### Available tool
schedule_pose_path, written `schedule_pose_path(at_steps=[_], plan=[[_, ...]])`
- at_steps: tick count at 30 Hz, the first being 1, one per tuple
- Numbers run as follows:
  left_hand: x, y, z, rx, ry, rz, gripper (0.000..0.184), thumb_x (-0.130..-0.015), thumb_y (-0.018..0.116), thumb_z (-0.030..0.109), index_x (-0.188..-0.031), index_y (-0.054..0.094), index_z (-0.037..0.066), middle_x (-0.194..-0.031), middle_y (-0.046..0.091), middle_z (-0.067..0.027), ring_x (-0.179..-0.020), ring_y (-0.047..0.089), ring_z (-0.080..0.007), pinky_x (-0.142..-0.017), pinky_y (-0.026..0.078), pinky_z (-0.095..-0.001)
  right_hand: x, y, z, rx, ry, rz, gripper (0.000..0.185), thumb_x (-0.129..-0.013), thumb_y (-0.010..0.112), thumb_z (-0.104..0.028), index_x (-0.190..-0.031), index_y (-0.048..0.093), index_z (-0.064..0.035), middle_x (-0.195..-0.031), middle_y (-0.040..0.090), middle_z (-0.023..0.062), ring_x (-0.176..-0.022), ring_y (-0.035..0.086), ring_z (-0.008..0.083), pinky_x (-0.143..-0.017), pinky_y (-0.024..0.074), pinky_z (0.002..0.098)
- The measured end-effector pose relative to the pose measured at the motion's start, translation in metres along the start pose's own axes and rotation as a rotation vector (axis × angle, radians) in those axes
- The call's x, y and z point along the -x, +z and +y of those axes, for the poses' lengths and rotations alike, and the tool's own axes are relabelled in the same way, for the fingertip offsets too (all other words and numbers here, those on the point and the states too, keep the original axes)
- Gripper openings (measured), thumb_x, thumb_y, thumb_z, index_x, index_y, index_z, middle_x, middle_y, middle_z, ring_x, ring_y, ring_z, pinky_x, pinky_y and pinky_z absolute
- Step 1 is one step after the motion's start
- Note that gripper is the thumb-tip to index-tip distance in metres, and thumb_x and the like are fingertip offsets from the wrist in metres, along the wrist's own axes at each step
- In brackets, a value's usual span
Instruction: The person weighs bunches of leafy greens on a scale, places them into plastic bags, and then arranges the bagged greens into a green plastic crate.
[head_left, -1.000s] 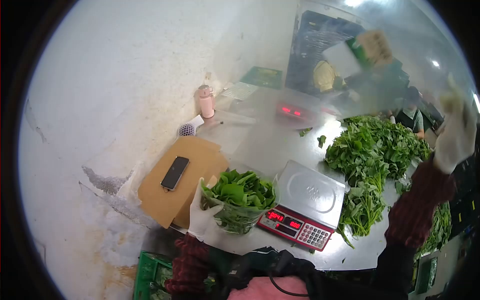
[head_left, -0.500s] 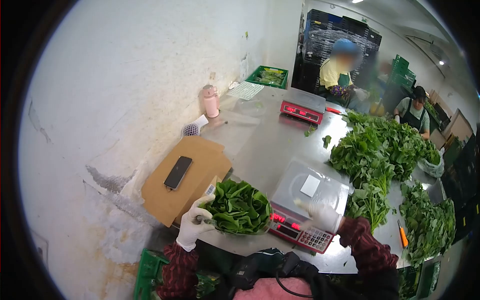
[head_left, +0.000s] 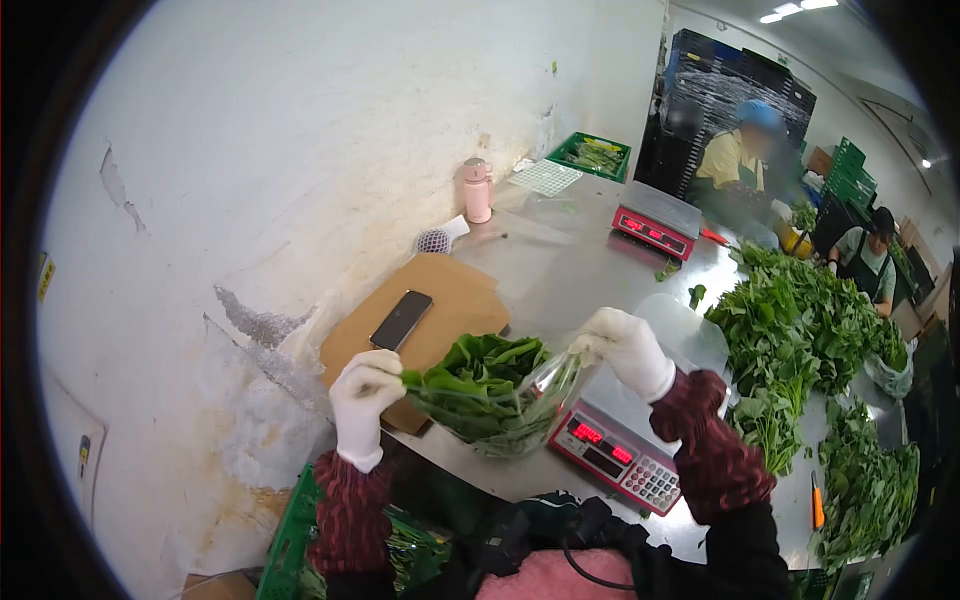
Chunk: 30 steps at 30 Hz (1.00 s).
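A clear plastic bag (head_left: 545, 385) filled with leafy greens (head_left: 480, 362) hangs between my two gloved hands, over the table's front edge. My left hand (head_left: 366, 392) is closed on the bag's left edge, with the thumb and fingers pinched together. At the opposite side, my right hand (head_left: 628, 348) grips the gathered plastic. Just below and behind my right hand stands a red digital scale (head_left: 618, 455) with lit red digits, its plate partly covered by my hand and sleeve.
A phone (head_left: 402, 320) lies on a cardboard sheet (head_left: 460, 285) at the left. Behind are a pink flask (head_left: 478, 190) and another scale (head_left: 655, 222). Piled greens (head_left: 790, 315) and an orange-handled knife (head_left: 817, 502) are at the right. Two co-workers (head_left: 735, 160) are across the table.
My right hand has moved left from over the scale and taken hold of the bag's right side. A white card on the scale plate is no longer visible. The view has shifted.
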<state>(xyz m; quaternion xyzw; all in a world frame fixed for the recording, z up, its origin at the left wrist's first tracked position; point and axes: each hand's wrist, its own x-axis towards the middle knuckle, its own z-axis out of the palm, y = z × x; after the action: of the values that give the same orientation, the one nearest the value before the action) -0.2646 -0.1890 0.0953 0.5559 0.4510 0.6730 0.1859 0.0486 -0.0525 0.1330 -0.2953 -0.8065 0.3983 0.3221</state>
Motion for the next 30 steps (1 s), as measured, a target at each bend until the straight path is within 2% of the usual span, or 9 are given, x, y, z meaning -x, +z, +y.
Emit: schedule_pose_path(at_steps=[13,17,18,19,21,23,27,29,30], plan=[[-0.003,-0.01,-0.006,-0.133,-0.17,0.021,0.006,-0.074,0.059,-0.008,-0.076,0.059,-0.003,-0.099,0.065,-0.0165,-0.096,0.06,-0.0244,-0.088,0.045,-0.0331,0.016,0.042,0.011,0.07,0.041,0.252,0.003,-0.081,0.055,-0.004,-0.082,0.058,-0.0046,-0.072,0.053,0.0077,-0.064,0.055,0.0208,-0.061,0.0444,0.0303],[0.004,-0.006,0.018,-0.044,-0.089,0.183,0.005,-0.076,0.057,-0.007,-0.077,0.058,-0.002,-0.094,0.064,-0.0151,-0.091,0.06,-0.022,-0.084,0.046,-0.0315,0.028,0.036,-0.029,0.329,-0.319,0.417,0.004,-0.079,0.058,-0.007,-0.082,0.061,-0.0083,-0.073,0.054,0.0059,-0.067,0.056,0.0229,-0.062,0.0453,0.032],[0.005,-0.013,0.017,-0.184,-0.153,0.196,0.003,-0.079,0.057,-0.004,-0.079,0.057,-0.001,-0.09,0.063,-0.0137,-0.087,0.06,-0.0209,-0.081,0.047,-0.0321,0.034,0.043,-0.028,-0.175,0.144,0.314,0.009,-0.077,0.058,-0.006,-0.084,0.062,-0.0099,-0.073,0.054,0.0064,-0.069,0.055,0.0255,-0.062,0.0455,0.0334],[-0.006,-0.019,0.015,-0.312,-0.185,0.201,0.001,-0.081,0.056,-0.002,-0.081,0.057,-0.001,-0.085,0.062,-0.0124,-0.083,0.059,-0.0198,-0.079,0.048,-0.0326,0.037,0.036,-0.036,-0.151,0.145,0.363,0.009,-0.077,0.058,-0.006,-0.084,0.062,-0.0099,-0.073,0.054,0.0064,-0.069,0.055,0.0255,-0.062,0.0455,0.0334],[0.005,-0.04,0.011,0.023,-0.23,0.237,0.008,-0.085,0.056,0.005,-0.092,0.055,0.001,-0.08,0.059,-0.0099,-0.076,0.057,-0.0182,-0.075,0.047,-0.0316,0.055,0.014,-0.068,0.378,-0.381,0.43,0.01,-0.077,0.058,-0.005,-0.085,0.062,-0.0092,-0.072,0.052,0.0078,-0.069,0.055,0.0257,-0.061,0.045,0.0332],[-0.011,-0.048,0.023,0.116,0.086,0.079,0.017,-0.088,0.056,0.011,-0.102,0.052,0.002,-0.087,0.058,-0.008,-0.08,0.055,-0.0157,-0.077,0.045,-0.028,0.065,0.021,-0.081,0.196,-0.428,0.541,0.009,-0.075,0.059,-0.005,-0.083,0.062,-0.0087,-0.072,0.052,0.0086,-0.071,0.054,0.0252,-0.062,0.0449,0.0329],[-0.071,-0.027,0.016,0.045,-0.079,-0.014,0.022,-0.091,0.052,0.013,-0.11,0.048,0.002,-0.103,0.055,-0.007,-0.092,0.054,-0.014,-0.084,0.043,-0.0253,0.071,-0.014,-0.097,-0.316,0.001,0.397,0.006,-0.089,0.053,-0.004,-0.088,0.059,-0.0023,-0.076,0.06,0.0047,-0.059,0.057,0.014,-0.057,0.0444,0.0232],[-0.096,0.034,0.032,0.348,-0.261,0.417,0.019,-0.091,0.052,0.012,-0.108,0.049,0.003,-0.099,0.056,-0.0056,-0.091,0.054,-0.0122,-0.084,0.043,-0.0244,0.057,-0.034,-0.099,-0.272,-0.056,0.671,0.012,-0.09,0.05,-0.004,-0.082,0.058,-0.0004,-0.073,0.062,0.006,-0.054,0.057,0.0117,-0.053,0.0451,0.0219],[-0.118,0.039,0.007,0.209,-0.147,0.183,0.021,-0.091,0.051,0.01,-0.11,0.049,0.003,-0.101,0.055,-0.0058,-0.091,0.054,-0.0117,-0.083,0.043,-0.0237,0.044,-0.055,-0.086,-0.305,-0.048,0.655,0.011,-0.089,0.05,-0.003,-0.082,0.058,0.0008,-0.072,0.063,0.0081,-0.054,0.057,0.0123,-0.052,0.0456,0.0229]])
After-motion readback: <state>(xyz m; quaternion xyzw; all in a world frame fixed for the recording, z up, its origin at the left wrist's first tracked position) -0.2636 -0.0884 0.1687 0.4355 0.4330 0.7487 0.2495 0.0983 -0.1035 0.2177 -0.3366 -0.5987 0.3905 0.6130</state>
